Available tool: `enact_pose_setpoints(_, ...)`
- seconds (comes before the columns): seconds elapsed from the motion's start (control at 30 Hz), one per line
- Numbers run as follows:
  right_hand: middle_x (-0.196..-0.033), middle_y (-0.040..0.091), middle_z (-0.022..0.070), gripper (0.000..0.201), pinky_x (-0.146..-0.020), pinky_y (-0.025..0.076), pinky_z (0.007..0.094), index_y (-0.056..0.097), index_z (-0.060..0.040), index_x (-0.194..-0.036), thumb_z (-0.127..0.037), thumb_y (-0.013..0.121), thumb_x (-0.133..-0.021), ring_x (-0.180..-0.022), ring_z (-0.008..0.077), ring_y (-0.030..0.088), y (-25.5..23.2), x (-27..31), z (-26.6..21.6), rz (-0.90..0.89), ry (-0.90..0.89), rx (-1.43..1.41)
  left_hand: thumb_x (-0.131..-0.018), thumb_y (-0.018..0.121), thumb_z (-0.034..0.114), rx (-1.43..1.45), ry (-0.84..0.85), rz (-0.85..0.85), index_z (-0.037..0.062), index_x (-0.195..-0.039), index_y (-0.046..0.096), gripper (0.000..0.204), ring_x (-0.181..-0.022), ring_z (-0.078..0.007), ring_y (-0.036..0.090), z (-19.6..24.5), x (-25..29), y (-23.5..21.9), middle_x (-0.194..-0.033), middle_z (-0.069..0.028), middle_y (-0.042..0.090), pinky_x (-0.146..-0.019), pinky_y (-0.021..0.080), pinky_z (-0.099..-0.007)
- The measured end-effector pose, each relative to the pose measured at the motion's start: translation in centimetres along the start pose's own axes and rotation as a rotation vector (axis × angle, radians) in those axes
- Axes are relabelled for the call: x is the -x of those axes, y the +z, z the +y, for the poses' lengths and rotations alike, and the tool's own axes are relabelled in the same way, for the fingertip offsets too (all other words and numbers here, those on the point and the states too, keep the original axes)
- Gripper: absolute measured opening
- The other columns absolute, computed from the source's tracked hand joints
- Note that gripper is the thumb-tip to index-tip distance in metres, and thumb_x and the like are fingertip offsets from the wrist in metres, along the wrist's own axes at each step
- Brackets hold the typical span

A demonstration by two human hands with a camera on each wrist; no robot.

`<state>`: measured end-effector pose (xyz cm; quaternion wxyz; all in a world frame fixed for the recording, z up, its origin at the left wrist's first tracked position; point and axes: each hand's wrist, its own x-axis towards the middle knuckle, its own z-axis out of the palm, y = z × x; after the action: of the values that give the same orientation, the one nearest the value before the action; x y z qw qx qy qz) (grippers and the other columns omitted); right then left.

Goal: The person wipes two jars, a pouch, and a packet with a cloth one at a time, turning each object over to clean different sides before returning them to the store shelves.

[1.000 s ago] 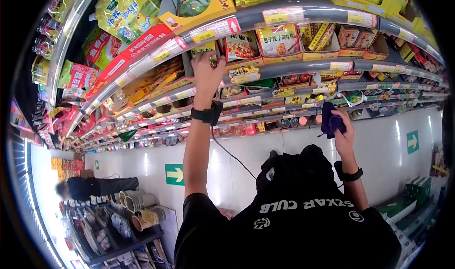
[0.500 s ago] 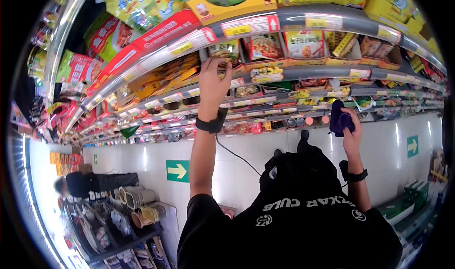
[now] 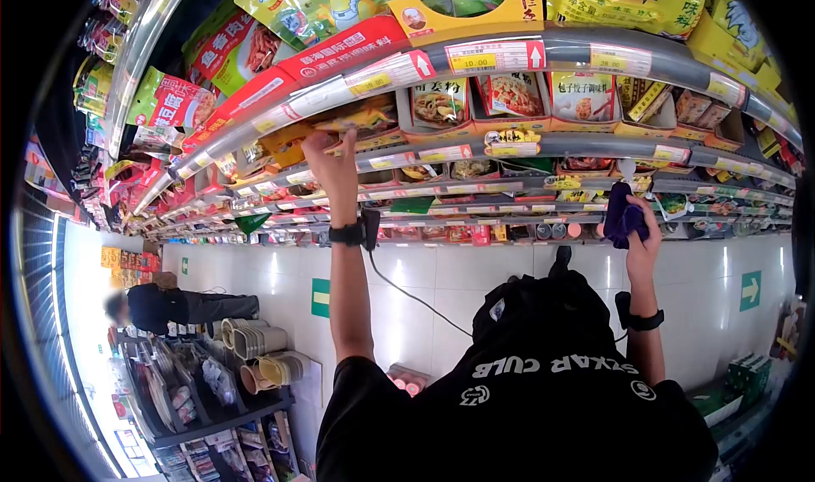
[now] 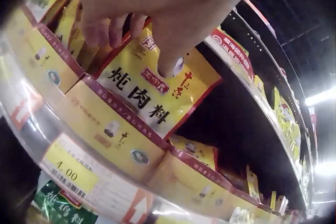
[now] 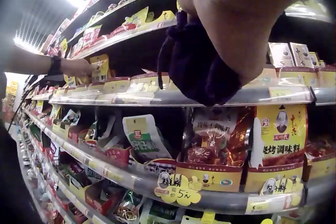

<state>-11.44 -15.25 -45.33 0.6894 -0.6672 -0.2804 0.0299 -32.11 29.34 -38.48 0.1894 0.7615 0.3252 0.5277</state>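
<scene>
My left hand (image 3: 334, 170) is at a shelf of seasoning in the head view. In the left wrist view it pinches a yellow and white seasoning packet (image 4: 139, 85), thumb across the front and fingers behind the top edge. The packet's lower edge is in a yellow display box (image 4: 110, 124). On the right, my right hand (image 3: 643, 238) holds a dark purple cloth pouch (image 3: 623, 215) away from the left hand. A thin cord hangs from the pouch (image 5: 197, 64) in the right wrist view.
A shelf rail with price tags (image 4: 71, 169) runs along the boxes' front. Above the left hand juts another shelf edge (image 3: 373, 79). More packets in boxes (image 3: 509, 96) stand to the right. A cable (image 3: 412, 299) trails from the left wrist. A person (image 3: 157, 308) stands far left.
My left hand has moved left along the shelf from the ginger powder box to the yellow seasoning packets and taken one between thumb and fingers. My right hand keeps holding the pouch.
</scene>
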Motion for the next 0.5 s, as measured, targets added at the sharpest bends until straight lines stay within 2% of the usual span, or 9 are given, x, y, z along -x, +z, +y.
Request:
enact_pose_setpoints(0.1,-0.11,0.055,0.007,0.046,-0.095,0.035,0.0267,0.057,0.0025,-0.111,0.01,0.041,-0.068,-0.104,0.016,0.051,0.2,0.3,-0.2,0.001,-0.007,0.026,-0.073,0.079,0.026,0.204,-0.017,0.063,-0.0045,-0.098,0.049,0.05,-0.074,-0.0165,0.054,0.1,-2.0,1.3,-0.085,-0.0094,0.057,-0.068,0.044,-0.029)
enact_pose_setpoints(0.2,-0.11,0.055,0.007,0.046,-0.095,0.035,0.0265,0.057,0.003,-0.111,0.01,0.041,-0.068,-0.104,0.016,0.051,0.3,0.6,-0.2,0.022,-0.031,0.03,-0.071,0.08,0.026,0.152,-0.199,-0.016,-0.0044,-0.097,0.049,0.05,-0.07,-0.0147,0.054,-1.8,-3.9,1.8,-0.078,-0.0072,0.058,-0.065,0.044,-0.0275)
enact_pose_setpoints(0.23,-0.11,0.055,0.007,0.046,-0.095,0.034,0.0264,0.057,0.003,-0.111,0.01,0.041,-0.068,-0.105,0.016,0.051,0.3,0.8,-0.2,0.034,-0.024,0.019,-0.073,0.079,0.024,0.221,-0.098,0.062,-0.0053,-0.093,0.051,0.045,-0.063,-0.0112,0.05,-2.1,-4.0,2.3,-0.072,-0.0055,0.055,-0.057,0.042,-0.0247)
enact_pose_setpoints(0.33,-0.111,0.055,0.0075,0.046,-0.096,0.033,0.0264,0.056,0.0033,-0.111,0.01,0.042,-0.069,-0.106,0.0163,0.05,-0.2,1.3,-0.1,0.057,-0.012,0.034,-0.074,0.079,0.024,0.227,-0.079,0.097,-0.0048,-0.089,0.053,0.042,-0.062,-0.0098,0.047,-2.4,-4.1,2.7,-0.071,-0.0047,0.055,-0.056,0.041,-0.0232)
enact_pose_setpoints(0.43,-0.112,0.055,0.008,0.044,-0.097,0.033,0.0265,0.056,0.0034,-0.112,0.01,0.042,-0.07,-0.107,0.0165,0.05,-0.7,1.7,0.1,0.069,0.002,0.056,-0.075,0.077,0.023,0.238,-0.206,0.015,-0.0034,-0.087,0.053,0.038,-0.064,-0.0098,0.049,-2.0,-4.0,2.5,-0.072,-0.0035,0.055,-0.059,0.041,-0.0255)
enact_pose_setpoints(0.5,-0.113,0.055,0.0082,0.044,-0.097,0.033,0.0266,0.056,0.0034,-0.113,0.01,0.043,-0.071,-0.108,0.0166,0.05,-0.9,1.7,0.3,0.072,0.001,0.059,-0.076,0.076,0.021,0.276,-0.204,-0.033,-0.0028,-0.085,0.053,0.034,-0.064,-0.0085,0.049,-1.7,-3.9,2.1,-0.072,-0.0032,0.055,-0.058,0.041,-0.0243)
